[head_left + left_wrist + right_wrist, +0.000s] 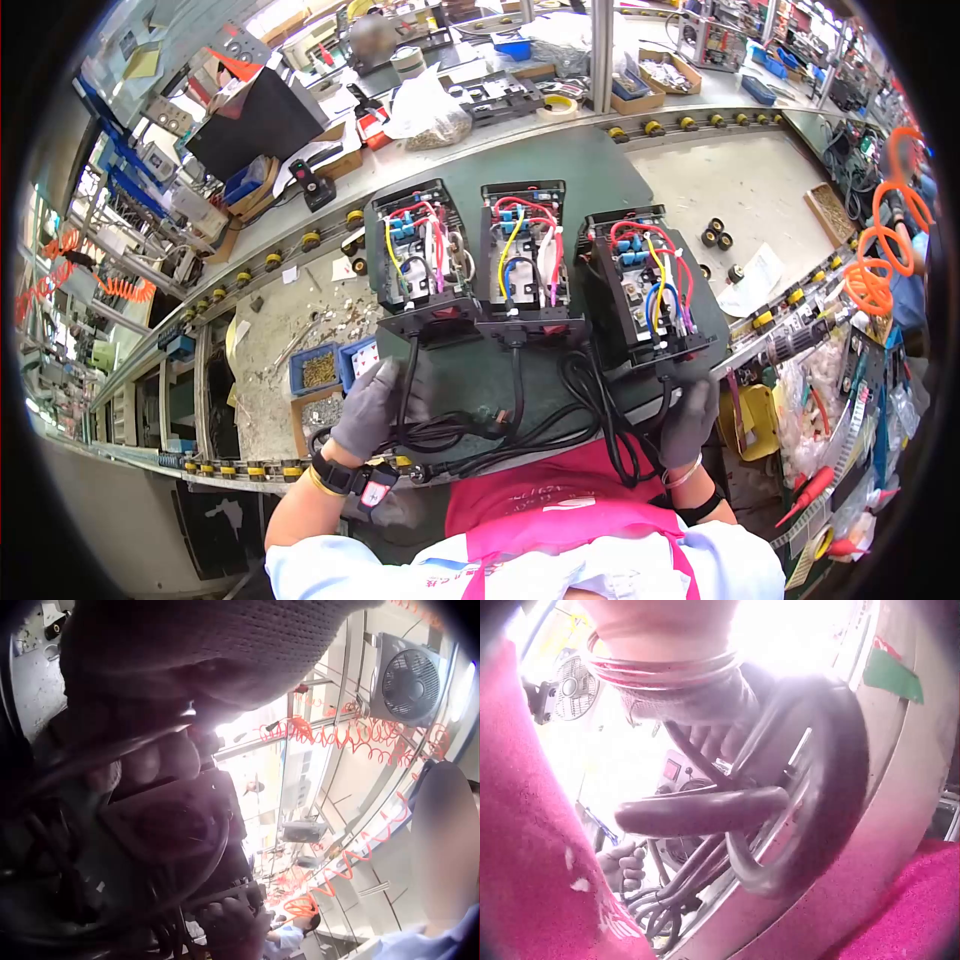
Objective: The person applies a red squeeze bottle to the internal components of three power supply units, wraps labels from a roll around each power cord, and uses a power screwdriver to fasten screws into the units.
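Three black device units with exposed wiring, the left (pixel 420 245), middle (pixel 525 250) and right (pixel 650 285), stand on a dark green board (pixel 480 375). Black power cords (pixel 590 400) run from their near panels and lie in loops along the front edge. My gloved left hand (pixel 372 415) is at the board's left front, fingers curled around a cord (pixel 408 385); its bent fingers (pixel 146 761) show close up in the left wrist view. By the right unit's near corner is my gloved right hand (pixel 690 425). Its fingers (pixel 712 742) bend beside a panel, and what they grip is partly hidden.
Roller rails (pixel 310 240) border the work area. Blue bins (pixel 315 370) of small parts stand left of the board. Several black wheels (pixel 715 235) and a paper sheet (pixel 755 280) lie to the right. An orange coiled hose (pixel 870 285) hangs at far right, near a yellow bin (pixel 760 420).
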{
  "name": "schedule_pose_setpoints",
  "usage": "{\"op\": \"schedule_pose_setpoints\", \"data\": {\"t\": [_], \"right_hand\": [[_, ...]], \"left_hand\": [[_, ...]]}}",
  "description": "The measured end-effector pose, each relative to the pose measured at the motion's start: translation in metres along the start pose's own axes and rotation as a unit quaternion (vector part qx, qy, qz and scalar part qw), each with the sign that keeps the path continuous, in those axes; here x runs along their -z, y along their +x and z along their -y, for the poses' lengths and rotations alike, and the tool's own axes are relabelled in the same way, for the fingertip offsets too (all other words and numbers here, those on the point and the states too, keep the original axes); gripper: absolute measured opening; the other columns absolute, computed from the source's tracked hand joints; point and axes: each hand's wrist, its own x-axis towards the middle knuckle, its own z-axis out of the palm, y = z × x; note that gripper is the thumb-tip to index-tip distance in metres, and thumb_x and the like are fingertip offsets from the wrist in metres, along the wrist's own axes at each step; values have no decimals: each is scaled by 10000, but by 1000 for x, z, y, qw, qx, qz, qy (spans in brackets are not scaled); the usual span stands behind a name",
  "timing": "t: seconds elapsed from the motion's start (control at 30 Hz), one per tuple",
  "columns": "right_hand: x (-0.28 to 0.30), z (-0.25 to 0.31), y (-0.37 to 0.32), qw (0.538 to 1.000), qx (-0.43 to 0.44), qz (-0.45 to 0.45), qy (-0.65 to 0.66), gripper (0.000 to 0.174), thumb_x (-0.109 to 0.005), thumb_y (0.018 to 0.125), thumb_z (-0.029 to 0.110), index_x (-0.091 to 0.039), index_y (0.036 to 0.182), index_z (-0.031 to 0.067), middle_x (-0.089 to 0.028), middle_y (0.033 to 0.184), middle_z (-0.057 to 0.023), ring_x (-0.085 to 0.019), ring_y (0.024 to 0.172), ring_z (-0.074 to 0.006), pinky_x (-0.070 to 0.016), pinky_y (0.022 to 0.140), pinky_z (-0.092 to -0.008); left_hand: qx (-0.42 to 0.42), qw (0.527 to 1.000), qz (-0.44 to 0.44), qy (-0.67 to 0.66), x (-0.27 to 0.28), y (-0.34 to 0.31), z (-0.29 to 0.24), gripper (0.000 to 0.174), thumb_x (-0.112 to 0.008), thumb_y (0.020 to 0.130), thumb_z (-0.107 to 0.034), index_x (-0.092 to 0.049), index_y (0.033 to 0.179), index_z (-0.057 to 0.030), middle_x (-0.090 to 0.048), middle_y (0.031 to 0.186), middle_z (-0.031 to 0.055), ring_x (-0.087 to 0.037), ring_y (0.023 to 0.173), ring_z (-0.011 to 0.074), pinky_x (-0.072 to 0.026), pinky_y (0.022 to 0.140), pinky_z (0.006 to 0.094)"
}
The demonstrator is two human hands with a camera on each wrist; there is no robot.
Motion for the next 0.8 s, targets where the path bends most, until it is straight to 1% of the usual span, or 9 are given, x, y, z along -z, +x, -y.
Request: {"op": "schedule_pose_setpoints", "data": {"t": [0.07, 0.17, 0.2, 0.27, 0.43, 0.53, 0.63, 0.73, 0.8], "right_hand": [[-10, 22, 12, 973, 70, -60, -212, 683, -719, 861, 314, -419, 1351, -55, -540, 1240, -205, -541, 1151, -310, -441, 985, -417], [-27, 32, 6, 914, 177, -54, -361, 994, -782, 748, 516, -342, 1432, -55, -458, 1320, -265, -451, 1238, -397, -391, 1034, -484], [-37, 32, 3, 916, 168, -78, -356, 1051, -783, 720, 556, -328, 1444, -54, -447, 1334, -270, -432, 1248, -419, -380, 1039, -501], [-58, 25, 1, 917, 152, -124, -348, 1166, -786, 663, 637, -301, 1469, -52, -424, 1363, -279, -394, 1268, -462, -358, 1051, -534], [-84, 33, 26, 991, -18, 28, -130, 1160, -878, 590, 507, -336, 1417, -99, -271, 1461, -298, -292, 1362, -400, -301, 1110, -457], [-91, 10, 42, 986, -136, 85, -51, 1191, -912, 547, 427, -303, 1418, -109, -171, 1498, -301, -207, 1411, -360, -190, 1170, -406], [-107, -11, 58, 984, -52, 0, -173, 1385, -924, 490, 433, -105, 1464, -112, -109, 1524, -324, -121, 1442, -406, -62, 1208, -422], [-113, -11, 79, 944, 20, -73, -322, 1516, -938, 395, 464, -42, 1477, -104, -41, 1544, -354, -35, 1456, -469, -43, 1211, -458], [-105, -15, 100, 946, 3, -40, -321, 1488, -942, 390, 448, -81, 1472, -103, -121, 1529, -337, -108, 1442, -455, -89, 1209, -445]], "left_hand": [[-111, 982, -65, 139, 37, 30, 50, 497, -637, 945, -229, -418, 1338, -16, -617, 1107, 114, -639, 944, 199, -535, 826, 333], [-189, 908, -127, 351, 34, 50, 49, 702, -776, 826, -288, -390, 1345, -16, -591, 1184, 121, -603, 1038, 207, -524, 829, 369], [-139, 932, -68, 327, 37, 62, 43, 873, -868, 713, -261, -360, 1383, -27, -573, 1240, 175, -600, 1084, 261, -529, 858, 400], [-106, 925, -51, 361, 24, 77, 42, 856, -862, 723, -261, -365, 1381, -29, -576, 1246, 166, -594, 1100, 277, -501, 905, 406], [-194, 949, 32, 248, 4, 87, 39, 734, -826, 758, -294, -445, 1334, -43, -593, 1251, 148, -596, 1114, 294, -459, 959, 397], [-123, 917, -31, 379, -11, 73, 30, 684, -792, 781, -309, -464, 1325, -54, -623, 1214, 151, -604, 1092, 306, -467, 939, 412], [-148, 918, -22, 368, -14, 82, 36, 699, -790, 775, -329, -462, 1316, -31, -611, 1238, 158, -575, 1138, 307, -436, 975, 433], [-64, 929, -25, 363, -30, 68, 22, 757, -792, 776, -325, -405, 1340, -1, -541, 1312, 175, -511, 1195, 329, -366, 1041, 423], [-70, 942, -43, 326, -43, 67, 30, 762, -788, 784, -317, -388, 1352, -2, -507, 1337, 176, -490, 1197, 346, -350, 1037, 426]]}}
